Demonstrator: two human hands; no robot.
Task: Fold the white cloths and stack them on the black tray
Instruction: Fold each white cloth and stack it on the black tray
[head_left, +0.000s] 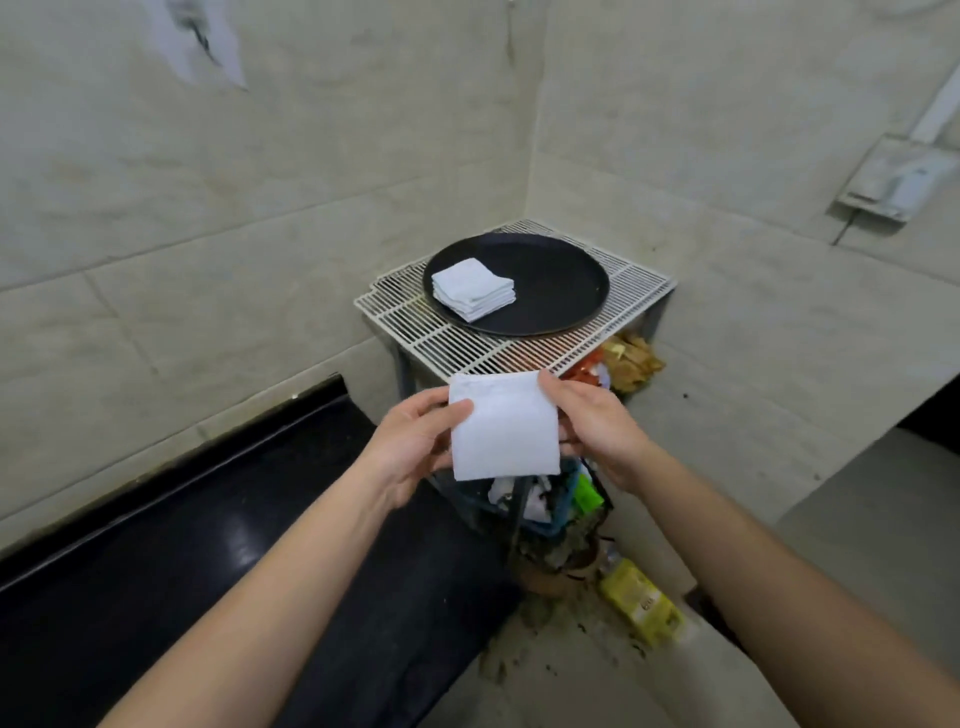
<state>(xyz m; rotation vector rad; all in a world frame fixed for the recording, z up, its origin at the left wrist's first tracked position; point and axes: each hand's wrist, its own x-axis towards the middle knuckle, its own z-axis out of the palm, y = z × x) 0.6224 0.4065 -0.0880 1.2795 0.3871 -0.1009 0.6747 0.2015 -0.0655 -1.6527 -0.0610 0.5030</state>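
A folded white cloth (503, 426) hangs in the air in front of me, held by both hands. My left hand (410, 441) pinches its left edge, thumb on the front. My right hand (592, 421) grips its right edge near the top corner. Beyond it a round black tray (561, 280) lies on a white wire rack (410, 317) in the tiled corner. A stack of several folded white cloths (474, 289) sits on the left part of the tray.
A black countertop (218, 561) runs along the left wall below my arms. Under the rack stand a bin with rubbish (545, 499) and bags (631, 361). A yellow packet (641, 603) lies on the dirty floor. A metal fixture (893, 176) hangs on the right wall.
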